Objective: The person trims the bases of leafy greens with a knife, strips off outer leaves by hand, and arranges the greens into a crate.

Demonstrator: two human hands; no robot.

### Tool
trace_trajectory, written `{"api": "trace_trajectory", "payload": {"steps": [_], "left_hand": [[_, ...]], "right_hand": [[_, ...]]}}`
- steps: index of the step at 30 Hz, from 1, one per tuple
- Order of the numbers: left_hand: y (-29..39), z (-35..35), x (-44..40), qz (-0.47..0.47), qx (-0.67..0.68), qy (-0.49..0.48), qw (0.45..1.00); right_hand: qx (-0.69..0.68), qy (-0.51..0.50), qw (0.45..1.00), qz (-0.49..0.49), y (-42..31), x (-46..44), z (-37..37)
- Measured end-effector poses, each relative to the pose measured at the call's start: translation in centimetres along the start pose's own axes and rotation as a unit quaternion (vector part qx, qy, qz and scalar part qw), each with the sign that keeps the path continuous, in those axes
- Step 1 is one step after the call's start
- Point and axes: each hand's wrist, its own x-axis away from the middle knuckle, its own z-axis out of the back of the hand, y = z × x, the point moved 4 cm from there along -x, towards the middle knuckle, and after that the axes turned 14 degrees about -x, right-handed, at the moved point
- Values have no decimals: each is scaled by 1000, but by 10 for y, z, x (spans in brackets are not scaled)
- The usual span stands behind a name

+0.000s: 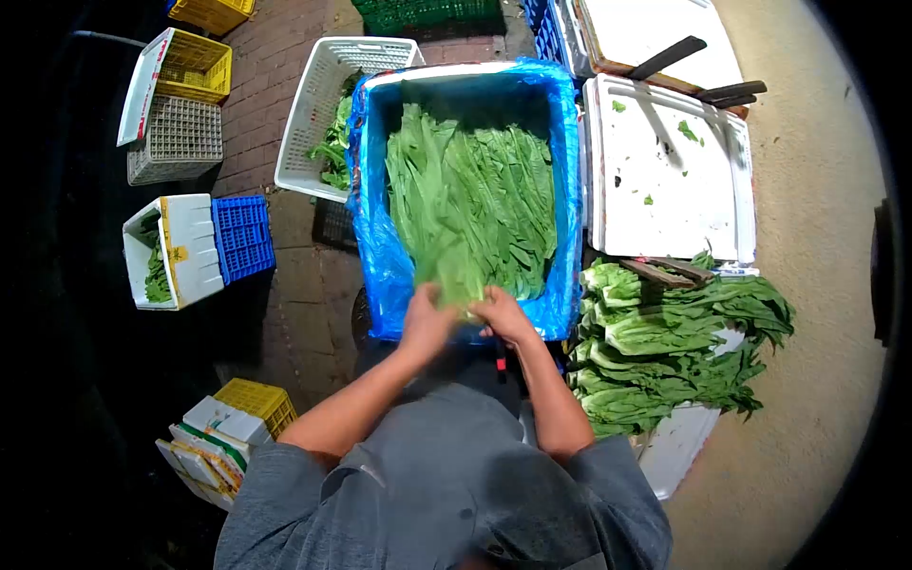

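Placing step: my left hand (425, 323) and right hand (506, 317) clasp leaf lettuce (445, 237) (blurry) over the blue-lined box (382, 285); next needs level lowering.

Hands (460, 315) holding leafy greens (445, 261) over blue-lined box (388, 275), stacked greens (665, 347) beside

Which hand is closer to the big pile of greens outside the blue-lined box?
Right. The right hand is left of the pile, across the blue-lined box's edge; the left hand is farther left.
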Motion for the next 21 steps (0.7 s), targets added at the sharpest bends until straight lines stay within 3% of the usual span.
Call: {"api": "trace_trajectory", "payload": {"steps": [1, 6, 8, 11, 14, 15, 21], "left_hand": [[-8, -11, 4, -22, 5, 13, 1000], [-14, -39, 23, -97, 18, -178, 979], [-13, -44, 20, -114, -21, -284, 952], [-13, -41, 16, -129, -26, -342, 930], [-22, -33, 8, -163, -13, -291, 943], [-39, -45, -2, -146, 31, -311, 938], [14, 11, 2, -137, 78, -399, 903]], "right_hand": [[-16, 1, 1000, -3, 7, 9, 6], [-107, 83, 991, 4, 46, 61, 49], [-55, 146, 988, 13, 37, 88, 57], [-15, 205, 978, 14, 30, 115, 69], [-82, 179, 980, 33, 9, 140, 64], [-90, 185, 977, 47, 4, 148, 62], [-165, 218, 952, 135, -48, 208, 30]]}}
